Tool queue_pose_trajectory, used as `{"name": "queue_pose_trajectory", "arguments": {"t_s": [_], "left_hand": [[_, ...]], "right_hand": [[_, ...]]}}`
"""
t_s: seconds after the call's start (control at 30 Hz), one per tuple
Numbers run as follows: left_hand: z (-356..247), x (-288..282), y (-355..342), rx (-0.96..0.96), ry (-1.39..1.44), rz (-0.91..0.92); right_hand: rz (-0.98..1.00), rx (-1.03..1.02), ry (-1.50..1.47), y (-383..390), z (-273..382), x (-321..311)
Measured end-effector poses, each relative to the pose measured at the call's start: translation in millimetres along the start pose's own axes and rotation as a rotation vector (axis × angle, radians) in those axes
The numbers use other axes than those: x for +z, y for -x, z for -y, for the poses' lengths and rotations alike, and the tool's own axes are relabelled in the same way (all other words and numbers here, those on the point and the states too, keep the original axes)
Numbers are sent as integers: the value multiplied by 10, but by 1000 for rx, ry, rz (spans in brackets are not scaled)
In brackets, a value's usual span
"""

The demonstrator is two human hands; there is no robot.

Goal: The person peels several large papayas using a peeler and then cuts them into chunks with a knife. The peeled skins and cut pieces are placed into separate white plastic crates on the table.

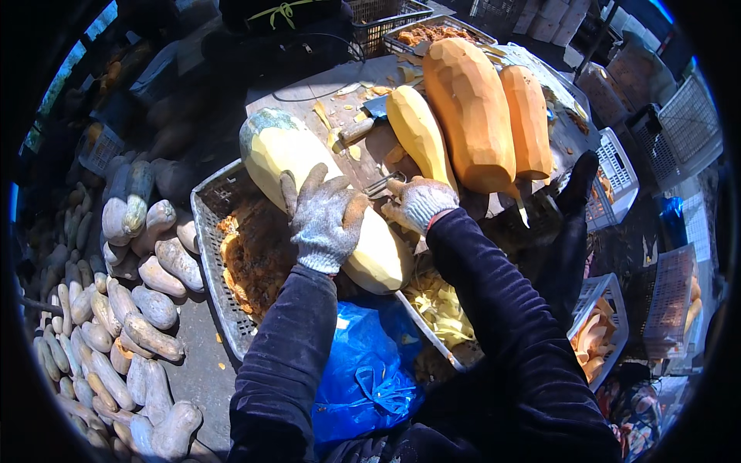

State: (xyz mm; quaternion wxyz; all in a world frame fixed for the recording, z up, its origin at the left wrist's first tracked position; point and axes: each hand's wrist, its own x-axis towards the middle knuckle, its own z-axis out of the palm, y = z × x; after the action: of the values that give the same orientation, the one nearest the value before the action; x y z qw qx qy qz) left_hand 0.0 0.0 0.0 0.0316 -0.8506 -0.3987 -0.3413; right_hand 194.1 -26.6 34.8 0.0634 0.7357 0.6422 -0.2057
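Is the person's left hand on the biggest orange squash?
No, the left hand rests on the pale squash with the green end, and the biggest orange squash lies farther right.

1. I read this as a produce-processing yard, squash handled in bulk; hard sunlight and sharp shadows, though I can't tell how far it's roofed.
2. Left of frame: a great heap of unpeeled squash (145, 333) straight on the grey ground (202, 339).
3. Top centre: big peeled orange squash (469, 116) on my littered worktop (374, 71).
4. Centre: a mostly peeled pale squash (378, 258) under my gloved left hand (320, 216).
5. Lower centre: pale peelings (441, 309); orange pulp (258, 255) fills a crate left of them.
6. Right edge: latticed plastic crates (689, 116).
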Motion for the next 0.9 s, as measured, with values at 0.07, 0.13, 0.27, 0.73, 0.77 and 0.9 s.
{"name": "queue_pose_trajectory", "arguments": {"t_s": [0.07, 0.13, 0.27, 0.73, 0.77, 0.9], "left_hand": [[-76, -62, 26, -14, -3, -18], [-61, 14, -5, -13, 56, -22], [19, -26, -6, -8, 88, -53], [7, -40, -119, -36, 85, -17], [11, -27, -111, -42, 75, -37], [-53, 45, -135, -8, 35, -57]], "right_hand": [[-105, -84, 28, -38, 0, -25], [-209, -68, 37, -210, 39, -196], [-337, -173, 89, -1057, 294, -269], [-309, -396, 93, -1194, 311, -132], [-376, -437, 22, -1074, 244, -93], [-542, -551, -159, -457, 163, -98]]}}
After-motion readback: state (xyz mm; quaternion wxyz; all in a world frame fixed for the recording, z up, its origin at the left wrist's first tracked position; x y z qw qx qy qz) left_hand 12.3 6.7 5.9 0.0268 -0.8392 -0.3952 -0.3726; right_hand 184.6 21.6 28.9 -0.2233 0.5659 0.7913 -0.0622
